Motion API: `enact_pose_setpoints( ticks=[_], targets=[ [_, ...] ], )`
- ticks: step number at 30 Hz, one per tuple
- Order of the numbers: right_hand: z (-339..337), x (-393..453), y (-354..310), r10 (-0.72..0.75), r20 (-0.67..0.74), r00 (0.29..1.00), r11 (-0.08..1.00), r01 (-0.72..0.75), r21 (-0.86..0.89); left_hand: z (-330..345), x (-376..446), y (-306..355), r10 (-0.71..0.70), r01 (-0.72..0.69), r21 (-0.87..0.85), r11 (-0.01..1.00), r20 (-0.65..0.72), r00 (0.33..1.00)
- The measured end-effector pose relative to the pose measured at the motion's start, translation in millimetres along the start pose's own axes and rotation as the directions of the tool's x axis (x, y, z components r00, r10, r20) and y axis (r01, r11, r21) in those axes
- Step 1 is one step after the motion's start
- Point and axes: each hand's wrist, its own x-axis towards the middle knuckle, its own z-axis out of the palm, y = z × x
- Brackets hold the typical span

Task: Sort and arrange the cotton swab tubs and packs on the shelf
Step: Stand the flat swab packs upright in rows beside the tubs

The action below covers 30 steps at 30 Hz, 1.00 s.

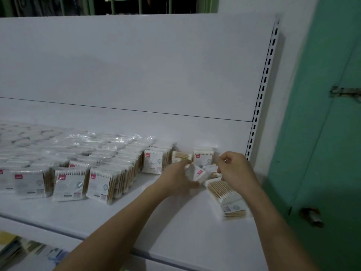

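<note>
Forearms: your two bare forearms reach up from the bottom edge over the white shelf (97, 216), the nearest things in view.
Left hand: your left hand (176, 178) grips a small white pack (197, 173) with a red label, fingers curled round its left end and thumb under it, held tilted just above the shelf.
Right hand: your right hand (234, 169) is just right of that pack, fingers curled in; something thin seems pinched at the fingertips, but you cannot tell what from this blurred view.
Loose packs: a stack of swab packs (226, 196) lies flat on the shelf under your right wrist, wooden sticks showing; two more packs (203, 156) stand against the back panel behind your hands.
Sorted rows: upright packs (101, 184) stand in close rows across the left half of the shelf, red labels facing you, touching one another.
Back rows: further clear-wrapped packs (88, 141) fill the space behind them, too blurred to read.
Surroundings: a slotted upright (261, 90) bounds the shelf on the right, beside a green door (322, 133).
</note>
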Motion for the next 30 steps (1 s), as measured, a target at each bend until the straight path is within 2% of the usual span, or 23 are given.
enact_pose_setpoints(
  ticks=[2,3,4,5,6,7,10,14,16,18,19,20,21,24,27,30],
  targets=[
    [3.0,-3.4,0.2,-0.006,0.024,1.0,0.997,0.005,0.075,-8.2,-5.0,3.2,-0.075,0.041,-0.284,0.958,-0.111,0.991],
    [5.7,-4.8,-0.4,-0.02,0.048,0.999,0.991,0.013,0.133,-13.1,-9.2,5.9,-0.146,0.075,-0.504,0.86,-0.102,0.984],
    [8.7,-6.4,-1.3,-0.043,0.08,0.996,0.983,0.028,0.182,-18.0,-13.3,8.6,-0.2,0.121,-0.696,0.708,-0.033,0.979],
    [12.0,-8.6,-3.5,-0.077,0.12,0.99,0.975,0.049,0.218,-23.7,-18.4,11.4,-0.223,0.168,-0.816,0.553,0.05,0.974],
    [16.0,-11.9,-5.5,-0.118,0.167,0.979,0.968,0.076,0.237,-29.2,-22.9,13.5,-0.226,0.203,-0.873,0.444,0.11,0.968],
    [21.2,-14.1,-6.5,-0.161,0.207,0.965,0.964,0.109,0.245,-34.2,-28.2,15.6,-0.22,0.218,-0.899,0.38,0.141,0.965],
    [36.6,-20.2,-12.0,-0.264,0.216,0.94,0.946,0.208,0.25,-41.5,-39.8,17.0,-0.231,0.221,-0.928,0.3,0.155,0.961],
    [48.8,-26.2,-20.2,-0.35,0.141,0.926,0.917,0.308,0.252,-43.1,-50.7,7.1,-0.231,0.276,-0.888,0.368,0.201,0.952],
    [50.5,-28.5,-22.7,-0.376,0.129,0.918,0.905,0.333,0.266,-43.9,-54.9,0.1,-0.245,0.258,-0.817,0.516,0.148,0.958],
    [50.9,-26.3,-23.1,-0.367,0.125,0.922,0.885,0.304,0.352,-46.2,-56.5,-9.6,-0.244,0.124,-0.631,0.766,-0.107,0.964],
    [49.8,-24.5,-24.0,-0.342,0.14,0.929,0.879,0.264,0.398,-49.9,-56.3,-14.2,-0.183,0.023,-0.503,0.864,-0.271,0.945],
    [48.7,-23.3,-25.5,-0.308,0.17,0.936,0.874,0.208,0.44,-55.3,-55.5,-18.4,-0.088,-0.066,-0.373,0.926,-0.383,0.92],
    [47.8,-22.3,-26.9,-0.284,0.205,0.937,0.872,0.163,0.462,-62.4,-55.3,-20.8,0.009,-0.133,-0.266,0.955,-0.421,0.907],
    [47.0,-22.3,-31.2,-0.27,0.305,0.913,0.874,0.1,0.475,-83.6,-50.7,-22.6,0.13,-0.165,-0.104,0.981,-0.277,0.952],
    [54.7,-23.8,-32.0,-0.244,0.357,0.902,0.869,0.04,0.493,-98.1,-42.7,-20.5,0.133,-0.126,0.067,0.99,-0.11,0.985],
    [70.4,-27.3,-21.4,-0.149,0.341,0.928,0.885,-0.029,0.466,-107.3,-32.2,-24.1,0.123,-0.113,0.154,0.982,-0.059,0.991]
  ],
)
